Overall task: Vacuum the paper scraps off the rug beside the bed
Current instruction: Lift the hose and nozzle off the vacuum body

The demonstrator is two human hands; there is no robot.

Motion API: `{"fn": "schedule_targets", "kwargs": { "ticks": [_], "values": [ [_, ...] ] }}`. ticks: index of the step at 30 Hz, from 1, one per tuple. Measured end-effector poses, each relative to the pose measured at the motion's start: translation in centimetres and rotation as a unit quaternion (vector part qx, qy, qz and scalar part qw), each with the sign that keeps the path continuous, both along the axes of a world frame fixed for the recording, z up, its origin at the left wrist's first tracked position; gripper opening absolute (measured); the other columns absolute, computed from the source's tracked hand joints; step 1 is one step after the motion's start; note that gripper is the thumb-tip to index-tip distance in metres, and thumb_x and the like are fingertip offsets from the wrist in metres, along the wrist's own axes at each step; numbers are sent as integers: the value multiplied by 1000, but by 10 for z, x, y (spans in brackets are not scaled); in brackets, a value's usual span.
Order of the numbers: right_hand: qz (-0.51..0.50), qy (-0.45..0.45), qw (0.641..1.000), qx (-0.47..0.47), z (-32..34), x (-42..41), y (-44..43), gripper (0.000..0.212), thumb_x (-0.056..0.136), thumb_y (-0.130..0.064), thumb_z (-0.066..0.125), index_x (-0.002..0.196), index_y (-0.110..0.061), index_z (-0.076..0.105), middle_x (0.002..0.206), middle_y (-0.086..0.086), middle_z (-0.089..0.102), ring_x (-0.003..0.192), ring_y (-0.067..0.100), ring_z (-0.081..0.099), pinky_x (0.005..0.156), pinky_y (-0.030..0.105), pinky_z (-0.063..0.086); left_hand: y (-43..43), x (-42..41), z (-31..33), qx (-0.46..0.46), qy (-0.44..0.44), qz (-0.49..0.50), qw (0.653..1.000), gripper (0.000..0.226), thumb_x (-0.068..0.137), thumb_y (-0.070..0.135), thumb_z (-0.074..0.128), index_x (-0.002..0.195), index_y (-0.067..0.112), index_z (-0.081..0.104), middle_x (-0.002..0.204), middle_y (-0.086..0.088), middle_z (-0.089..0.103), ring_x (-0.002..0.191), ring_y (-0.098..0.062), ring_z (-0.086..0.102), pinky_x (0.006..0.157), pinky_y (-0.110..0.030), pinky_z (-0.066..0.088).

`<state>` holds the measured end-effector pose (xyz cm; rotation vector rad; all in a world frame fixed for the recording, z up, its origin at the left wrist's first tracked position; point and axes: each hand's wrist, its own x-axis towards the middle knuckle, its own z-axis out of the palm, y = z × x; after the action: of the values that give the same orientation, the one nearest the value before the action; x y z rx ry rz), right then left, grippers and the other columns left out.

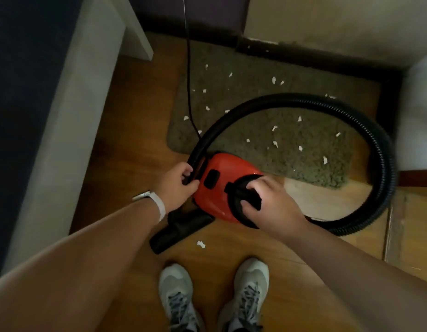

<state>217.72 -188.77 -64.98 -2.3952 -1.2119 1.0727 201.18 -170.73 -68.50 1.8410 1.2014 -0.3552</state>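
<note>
Before me, a red canister vacuum sits at the shaggy grey rug's near edge; its black ribbed hose loops over the rug.

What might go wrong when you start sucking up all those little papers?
The black hose, held in the left grip while the right grip holds the red vacuum, loops wide among the paper scraps on the rug; dragging it may flick them onto the wood floor. The power cord crosses the rug, so the nozzle might snag it. One scrap lies off the rug near the shoes, easy to miss.
</note>
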Motion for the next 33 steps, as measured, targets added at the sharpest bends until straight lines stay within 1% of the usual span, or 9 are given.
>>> {"fn": "schedule_targets", "kwargs": {
  "ticks": [5, 8, 11, 12, 16, 22, 25, 28, 33],
  "values": [
    [43, -34, 998, -17, -41, -4, 2, 37, 91, -48, 58, 122, -28, 54, 116, -9, 56, 109, 16, 55, 79, 33, 50, 12, 3, -54, 69, 14, -16, 997, 39, 92, 29, 69, 125, 13, 58, 113, 2, 55, 105, -16, 56, 84, -31, 45],
    [48, -90, 994, -41, -52, -5, 5, 36, 92, -55, 52, 113, -26, 56, 101, -6, 63, 94, 20, 64, 65, 33, 48, 19, 1, -80, 88, 37, -22, 995, 44, 91, 31, 69, 129, 13, 56, 125, -6, 56, 113, -26, 58, 94, -39, 49],
    [54, -120, 990, -49, -56, -7, 7, 40, 91, -60, 50, 108, -25, 56, 93, -4, 65, 88, 23, 65, 62, 33, 43, 25, -2, -105, 36, 64, 10, 997, 53, 96, 32, 63, 142, 13, 44, 130, -3, 55, 118, -29, 57, 94, -39, 48],
    [56, -124, 989, -55, -56, -7, 7, 41, 91, -61, 50, 108, -25, 56, 92, -3, 65, 88, 24, 66, 62, 33, 43, 25, -2, -112, 9, 67, 22, 997, 51, 97, 32, 61, 142, 15, 43, 128, 1, 56, 115, -28, 58, 91, -38, 48],
    [54, -123, 988, -81, -56, -8, 9, 41, 90, -63, 50, 104, -24, 55, 78, -5, 53, 84, 25, 66, 58, 32, 36, 19, 0, -131, -44, 51, 39, 997, 36, 102, 31, 52, 136, 21, 46, 120, -4, 63, 100, -26, 61, 84, -37, 50],
    [50, -141, 987, -64, -59, -9, 9, 42, 89, -64, 50, 103, -25, 59, 88, -4, 67, 82, 23, 66, 57, 30, 38, 19, -5, -134, -61, 28, 69, 995, 37, 101, 33, 55, 134, 24, 42, 108, 0, 60, 97, -28, 62, 91, -49, 53],
    [45, -158, 985, -54, -62, -9, 9, 42, 88, -63, 52, 100, -23, 62, 85, -2, 68, 80, 25, 67, 57, 31, 41, 17, -11, -134, -61, -8, 68, 996, 34, 100, 33, 57, 131, 24, 44, 107, 3, 60, 97, -24, 61, 88, -44, 52],
    [35, -163, 984, -58, -64, -11, 8, 41, 86, -62, 54, 91, -22, 61, 79, -1, 67, 76, 29, 67, 56, 32, 43, 9, -22, -131, -65, -71, 82, 992, 25, 100, 29, 59, 121, 28, 47, 100, 14, 58, 95, -16, 60, 78, -33, 45],
    [18, -122, 990, -74, -60, -11, 10, 34, 88, -60, 56, 82, -27, 49, 83, 2, 68, 83, 30, 65, 60, 32, 38, -8, -32, -109, -70, -126, 54, 988, 36, 99, 31, 59, 132, 26, 46, 105, 21, 57, 97, -8, 61, 81, -31, 47]
  ]
}}
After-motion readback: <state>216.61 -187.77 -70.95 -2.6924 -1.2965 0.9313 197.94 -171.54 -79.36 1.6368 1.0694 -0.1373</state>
